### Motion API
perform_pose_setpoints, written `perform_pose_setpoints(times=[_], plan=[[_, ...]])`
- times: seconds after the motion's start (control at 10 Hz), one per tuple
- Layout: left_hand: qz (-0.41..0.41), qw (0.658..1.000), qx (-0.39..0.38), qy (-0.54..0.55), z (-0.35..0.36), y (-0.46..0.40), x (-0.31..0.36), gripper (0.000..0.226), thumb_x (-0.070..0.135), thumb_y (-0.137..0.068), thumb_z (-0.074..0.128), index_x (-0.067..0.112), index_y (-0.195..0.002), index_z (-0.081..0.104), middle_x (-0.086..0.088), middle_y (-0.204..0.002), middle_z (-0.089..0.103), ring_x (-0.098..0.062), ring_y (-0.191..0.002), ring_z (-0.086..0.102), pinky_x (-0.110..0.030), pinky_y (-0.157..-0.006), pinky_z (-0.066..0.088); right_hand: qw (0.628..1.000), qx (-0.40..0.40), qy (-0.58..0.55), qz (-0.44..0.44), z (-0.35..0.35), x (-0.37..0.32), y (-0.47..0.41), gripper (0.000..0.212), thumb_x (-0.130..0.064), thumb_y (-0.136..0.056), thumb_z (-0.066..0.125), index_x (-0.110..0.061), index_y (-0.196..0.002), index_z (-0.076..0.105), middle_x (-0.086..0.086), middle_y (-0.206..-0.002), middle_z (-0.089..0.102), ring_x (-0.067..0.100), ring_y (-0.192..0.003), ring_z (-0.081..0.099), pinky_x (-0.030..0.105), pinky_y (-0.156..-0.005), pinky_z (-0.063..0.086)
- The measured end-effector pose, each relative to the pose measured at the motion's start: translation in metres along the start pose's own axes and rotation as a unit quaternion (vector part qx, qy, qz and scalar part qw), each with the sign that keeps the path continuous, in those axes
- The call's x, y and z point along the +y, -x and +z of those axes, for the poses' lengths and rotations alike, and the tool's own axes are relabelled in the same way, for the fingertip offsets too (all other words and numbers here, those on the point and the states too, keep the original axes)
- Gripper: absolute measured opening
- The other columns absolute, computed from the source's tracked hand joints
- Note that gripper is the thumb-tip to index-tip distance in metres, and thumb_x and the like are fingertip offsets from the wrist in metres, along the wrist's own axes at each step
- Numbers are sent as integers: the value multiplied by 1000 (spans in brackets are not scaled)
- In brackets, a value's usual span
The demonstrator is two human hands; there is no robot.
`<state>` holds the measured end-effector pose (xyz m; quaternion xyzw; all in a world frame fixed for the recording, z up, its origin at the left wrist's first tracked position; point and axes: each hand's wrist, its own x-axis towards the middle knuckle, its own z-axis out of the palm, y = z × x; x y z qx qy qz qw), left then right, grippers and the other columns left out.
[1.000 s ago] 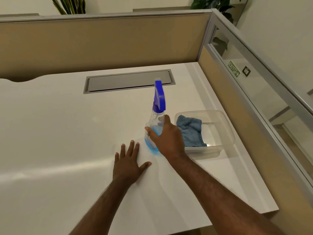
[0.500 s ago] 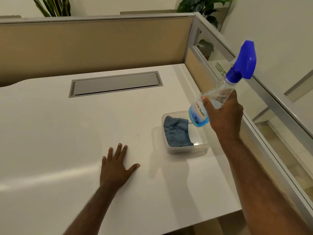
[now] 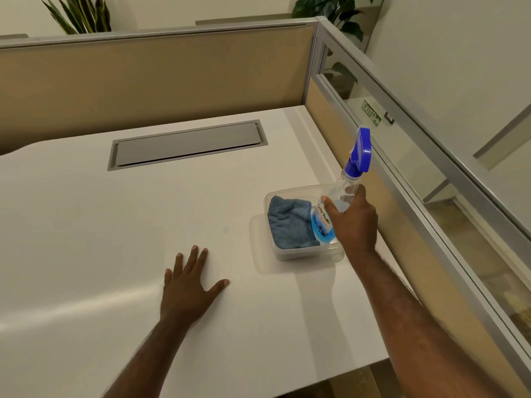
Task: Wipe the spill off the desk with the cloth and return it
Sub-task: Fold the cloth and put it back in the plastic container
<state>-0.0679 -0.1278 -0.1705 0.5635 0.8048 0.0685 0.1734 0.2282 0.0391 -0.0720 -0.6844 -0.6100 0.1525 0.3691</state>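
1. One wide white table (image 3: 120,225) filled most of the view, its smooth top catching a pale band of glare near the front edge.
2. Two tan partition panels with grey metal frames (image 3: 161,81) closed the table in at the back and on the right; the right one carried a glass strip in which a green exit sign was reflected.
3. Two green leafy plants (image 3: 80,15) rose behind the partitions, one at the back left and one at the back right corner.
4. One grey rectangular cable flap (image 3: 186,145) sat flush in the table near the back.
5. One clear plastic rectangular tub (image 3: 290,254) stood on the table close to the right partition.
6. One blue folded microfibre cloth (image 3: 287,222) lay inside the tub, on its left side.
7. One clear spray bottle with blue liquid and a blue trigger head (image 3: 359,150) was held tilted over the tub, hiding the tub's right part; whether its base touched the tub could not be told.
8. The right hand (image 3: 355,222) was wrapped around the bottle's body, its fingers (image 3: 329,203) curled tight against it.
9. The left hand (image 3: 188,291) lay flat on the table, well left of the tub, its fingers spread.
10. One faint small mark (image 3: 226,229) showed on the table between the left hand and the tub.
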Motion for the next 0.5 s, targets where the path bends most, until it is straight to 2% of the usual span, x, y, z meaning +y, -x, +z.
perform_pose_setpoints(times=[0.2, 0.3, 0.4, 0.5], plan=[[-2, 1000, -5, 11, 0, 0, 0, 102, 89, -69, 25, 34, -153, 7, 14, -161, -2, -20, -150, -7, -47, -120, 3, 999, 17, 25, -18, 5, 2, 10, 66, -50, -78, 70, -9, -124, 46, 12, -112, 67, 30, -95, 69, 40, -78, 58], [-3, 1000, -11, 12, 1, -1, 1, 101, 88, -70, 28, 35, -153, 7, 13, -162, -2, -20, -150, -7, -47, -120, 2, 1000, 0, 24, -4, 7, 3, 16, 71, -50, -77, 70, -10, -129, 42, 13, -118, 64, 30, -100, 67, 40, -80, 56], [-12, 1000, -22, 18, -5, -2, -1, 98, 85, -74, 34, 34, -153, 7, 13, -162, -3, -20, -150, -8, -47, -119, 1, 998, 58, -9, 28, -2, -10, 26, 84, -53, -75, 72, -13, -138, 34, 13, -134, 52, 28, -118, 56, 42, -89, 54], [-8, 999, -26, 18, -6, -1, 4, 97, 81, -77, 40, 33, -154, 5, 11, -163, -4, -21, -150, -9, -47, -119, 1, 986, 166, -10, -24, -12, -20, 46, 81, -53, -76, 72, -13, -136, 34, 16, -137, 44, 28, -126, 46, 43, -97, 50]])
